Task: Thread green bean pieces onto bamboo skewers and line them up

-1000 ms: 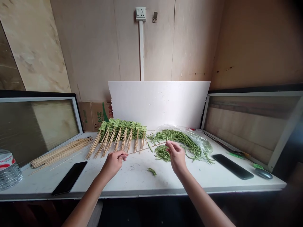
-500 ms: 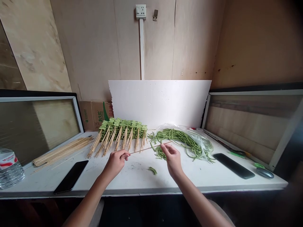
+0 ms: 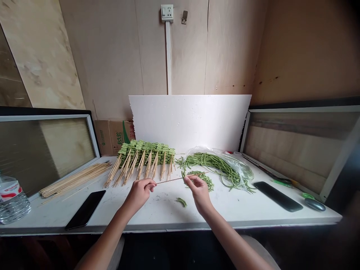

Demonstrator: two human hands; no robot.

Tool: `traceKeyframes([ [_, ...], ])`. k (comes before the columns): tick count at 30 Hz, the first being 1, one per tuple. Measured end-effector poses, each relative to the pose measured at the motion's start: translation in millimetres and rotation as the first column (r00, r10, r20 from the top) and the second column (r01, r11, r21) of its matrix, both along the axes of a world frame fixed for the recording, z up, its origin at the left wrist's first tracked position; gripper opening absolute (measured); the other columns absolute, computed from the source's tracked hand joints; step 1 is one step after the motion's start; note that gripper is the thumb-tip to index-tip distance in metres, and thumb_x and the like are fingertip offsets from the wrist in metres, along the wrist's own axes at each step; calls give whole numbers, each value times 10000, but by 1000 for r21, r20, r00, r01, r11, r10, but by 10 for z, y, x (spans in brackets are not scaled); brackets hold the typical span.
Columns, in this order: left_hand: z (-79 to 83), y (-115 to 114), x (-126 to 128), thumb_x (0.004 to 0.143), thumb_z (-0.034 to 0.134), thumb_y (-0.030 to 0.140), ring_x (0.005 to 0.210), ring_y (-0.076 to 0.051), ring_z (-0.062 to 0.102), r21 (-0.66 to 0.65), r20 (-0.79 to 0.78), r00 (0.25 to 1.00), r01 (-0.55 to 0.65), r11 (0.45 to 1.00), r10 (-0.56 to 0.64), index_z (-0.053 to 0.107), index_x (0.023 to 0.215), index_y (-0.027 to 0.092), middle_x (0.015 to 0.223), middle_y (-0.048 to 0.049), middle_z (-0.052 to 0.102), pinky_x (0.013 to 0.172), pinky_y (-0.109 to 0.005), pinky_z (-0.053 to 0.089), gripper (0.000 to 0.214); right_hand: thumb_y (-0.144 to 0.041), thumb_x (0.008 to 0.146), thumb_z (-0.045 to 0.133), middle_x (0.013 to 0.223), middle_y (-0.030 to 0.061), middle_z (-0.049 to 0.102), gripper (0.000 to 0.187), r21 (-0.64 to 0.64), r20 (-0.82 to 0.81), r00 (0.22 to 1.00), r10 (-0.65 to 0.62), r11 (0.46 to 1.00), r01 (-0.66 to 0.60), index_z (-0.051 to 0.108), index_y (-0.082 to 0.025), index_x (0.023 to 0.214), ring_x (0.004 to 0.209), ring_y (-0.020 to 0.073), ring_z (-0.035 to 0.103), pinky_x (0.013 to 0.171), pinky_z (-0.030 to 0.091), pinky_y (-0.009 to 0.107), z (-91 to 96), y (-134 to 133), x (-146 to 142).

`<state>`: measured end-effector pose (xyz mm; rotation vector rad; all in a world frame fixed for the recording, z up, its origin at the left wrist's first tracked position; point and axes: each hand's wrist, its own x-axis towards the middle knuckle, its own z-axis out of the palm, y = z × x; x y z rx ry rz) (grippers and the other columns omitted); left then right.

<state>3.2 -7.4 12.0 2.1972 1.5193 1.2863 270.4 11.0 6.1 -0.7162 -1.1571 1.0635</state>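
Observation:
My left hand (image 3: 140, 192) is closed around one end of a thin wooden skewer (image 3: 169, 180), held nearly level above the table. My right hand (image 3: 198, 189) pinches a short piece of green bean (image 3: 183, 174) between thumb and fingers, at the skewer. Whether the skewer pierces that piece, I cannot tell. Just beyond my right hand lies a heap of cut bean pieces (image 3: 207, 181), partly hidden by the fingers. A few loose bean pieces (image 3: 181, 202) rest on the table between my forearms.
Stacked skewers of beans (image 3: 146, 150) stand at the back, sticks facing me. Bare skewers (image 3: 75, 180) lie left, near a black phone (image 3: 86, 210) and a water bottle (image 3: 12, 200). Long beans (image 3: 213, 163) spill from a plastic bag; right are another dark phone (image 3: 278, 196) and a mouse (image 3: 315, 204).
My right hand has moved left along the skewer toward my left hand, bringing the bean piece with it. More of the cut heap now shows. My left hand has barely shifted.

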Motion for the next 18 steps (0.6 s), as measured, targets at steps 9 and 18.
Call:
traceKeyframes([
  [9,3,8,-16,949,489,230,684,-192,663,15,-13,1000,-28,999,28,740,855,188,702,-30,708,703,-285,483,271,-433,672,933,1158,102,750,324,-99,-7,1000,21,995,-22,791,-214,865,1066,282,654,924,517,404,-17,31,3],
  [18,9,-23,73,947,476,251,688,-197,665,-33,28,999,-21,999,22,739,833,181,701,-39,713,707,-294,490,295,-441,621,958,1084,88,760,382,-173,-93,995,-30,985,14,793,-210,876,1011,271,670,911,518,408,-129,96,-29],
])
